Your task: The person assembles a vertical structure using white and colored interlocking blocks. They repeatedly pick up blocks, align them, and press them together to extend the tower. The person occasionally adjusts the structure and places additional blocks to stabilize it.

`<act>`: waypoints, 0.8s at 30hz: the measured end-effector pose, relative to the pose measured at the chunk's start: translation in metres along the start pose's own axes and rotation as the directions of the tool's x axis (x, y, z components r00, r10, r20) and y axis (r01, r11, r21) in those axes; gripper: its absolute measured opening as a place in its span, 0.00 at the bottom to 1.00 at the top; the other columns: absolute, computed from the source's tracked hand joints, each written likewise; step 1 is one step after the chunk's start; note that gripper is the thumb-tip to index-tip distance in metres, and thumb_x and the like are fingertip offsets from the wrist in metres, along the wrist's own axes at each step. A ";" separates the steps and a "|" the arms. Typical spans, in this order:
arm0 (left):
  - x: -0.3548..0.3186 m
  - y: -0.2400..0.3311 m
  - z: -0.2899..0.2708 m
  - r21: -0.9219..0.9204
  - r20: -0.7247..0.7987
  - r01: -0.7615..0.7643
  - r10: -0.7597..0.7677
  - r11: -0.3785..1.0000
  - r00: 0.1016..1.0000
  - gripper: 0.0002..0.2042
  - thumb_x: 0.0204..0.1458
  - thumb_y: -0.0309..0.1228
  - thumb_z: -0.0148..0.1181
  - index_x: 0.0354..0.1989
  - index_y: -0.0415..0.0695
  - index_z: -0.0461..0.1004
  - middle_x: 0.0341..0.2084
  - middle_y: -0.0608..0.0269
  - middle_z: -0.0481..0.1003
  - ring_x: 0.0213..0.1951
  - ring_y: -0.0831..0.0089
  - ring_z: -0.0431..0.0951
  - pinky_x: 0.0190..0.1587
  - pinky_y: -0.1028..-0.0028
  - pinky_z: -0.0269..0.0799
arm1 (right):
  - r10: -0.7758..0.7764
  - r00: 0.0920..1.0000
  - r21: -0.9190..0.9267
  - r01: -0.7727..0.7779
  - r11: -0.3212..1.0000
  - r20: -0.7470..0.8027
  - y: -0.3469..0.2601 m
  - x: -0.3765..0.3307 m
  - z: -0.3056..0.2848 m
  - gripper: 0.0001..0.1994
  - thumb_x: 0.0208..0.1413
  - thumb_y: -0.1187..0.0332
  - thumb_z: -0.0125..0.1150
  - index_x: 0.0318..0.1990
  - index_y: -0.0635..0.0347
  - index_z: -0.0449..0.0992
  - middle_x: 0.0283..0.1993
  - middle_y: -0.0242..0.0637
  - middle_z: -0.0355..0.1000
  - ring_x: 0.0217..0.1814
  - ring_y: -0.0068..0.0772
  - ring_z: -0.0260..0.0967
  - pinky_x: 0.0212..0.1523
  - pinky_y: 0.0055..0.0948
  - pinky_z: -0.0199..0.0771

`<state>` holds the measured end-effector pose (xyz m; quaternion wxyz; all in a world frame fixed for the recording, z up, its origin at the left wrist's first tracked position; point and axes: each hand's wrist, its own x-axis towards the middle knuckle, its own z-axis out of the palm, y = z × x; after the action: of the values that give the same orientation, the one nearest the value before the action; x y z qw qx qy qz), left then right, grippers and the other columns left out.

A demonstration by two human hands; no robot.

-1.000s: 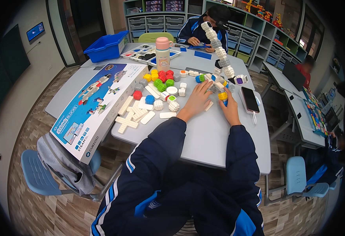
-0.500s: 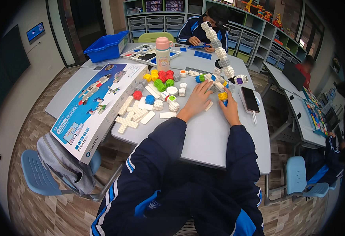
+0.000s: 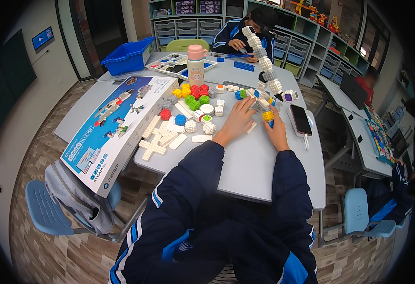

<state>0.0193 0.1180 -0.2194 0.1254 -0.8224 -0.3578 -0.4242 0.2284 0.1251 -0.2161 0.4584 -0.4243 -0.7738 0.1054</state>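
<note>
A tall model of studded toy blocks [image 3: 265,64], mostly white and grey, rises in a leaning column from a mixed-colour base on the table. My left hand [image 3: 237,122] grips the near left of that base, its fingertips on the white and blue blocks. On the right, my right hand [image 3: 277,131] holds the base beside a yellow block [image 3: 267,115], with a blue one below it. My fingers hide part of the base. Left of my hands lie loose green blocks [image 3: 194,103], red blocks [image 3: 199,91], a blue block [image 3: 180,120] and white beams [image 3: 153,149].
A phone [image 3: 302,120] with a white cable lies right of the model. Behind the blocks stands a pink-capped bottle [image 3: 196,66], near a sorting tray [image 3: 169,67] and a blue bin [image 3: 128,57]. A large block-set box [image 3: 122,123] lies left. Across the table sits another person [image 3: 245,33].
My hands stay on the model's base almost unmoved. Across the table, the other person's hand has lifted slightly and shifted right.
</note>
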 end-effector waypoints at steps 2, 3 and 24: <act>0.000 0.000 0.000 -0.001 0.033 0.023 -0.023 1.000 0.999 0.16 0.49 0.30 0.66 0.47 0.42 0.74 0.69 0.52 0.58 0.72 0.51 0.52 0.71 0.52 0.52 | -0.002 1.000 0.001 0.002 1.000 -0.003 0.000 0.000 0.000 0.35 0.53 0.75 0.64 0.69 0.55 0.59 0.59 0.59 0.71 0.61 0.61 0.70 0.58 0.44 0.71; 0.000 0.000 0.000 -0.002 -0.002 -0.001 0.001 1.000 1.000 0.16 0.49 0.30 0.66 0.47 0.42 0.74 0.69 0.52 0.58 0.72 0.51 0.52 0.71 0.52 0.52 | -0.003 1.000 0.005 0.003 1.000 -0.001 0.000 0.000 0.000 0.35 0.53 0.75 0.64 0.69 0.55 0.59 0.59 0.59 0.71 0.61 0.60 0.70 0.58 0.44 0.71; -0.001 -0.001 0.001 -0.006 -0.006 -0.009 0.009 1.000 1.000 0.12 0.47 0.29 0.66 0.40 0.43 0.75 0.69 0.52 0.59 0.72 0.50 0.52 0.70 0.52 0.52 | 0.030 0.999 0.005 -0.030 1.000 0.021 -0.003 0.000 -0.001 0.35 0.54 0.75 0.64 0.70 0.55 0.58 0.61 0.59 0.70 0.62 0.60 0.69 0.59 0.44 0.71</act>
<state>0.0187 0.1188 -0.2211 0.1261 -0.8230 -0.3523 -0.4273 0.2278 0.1228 -0.2141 0.4496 -0.4336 -0.7718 0.1188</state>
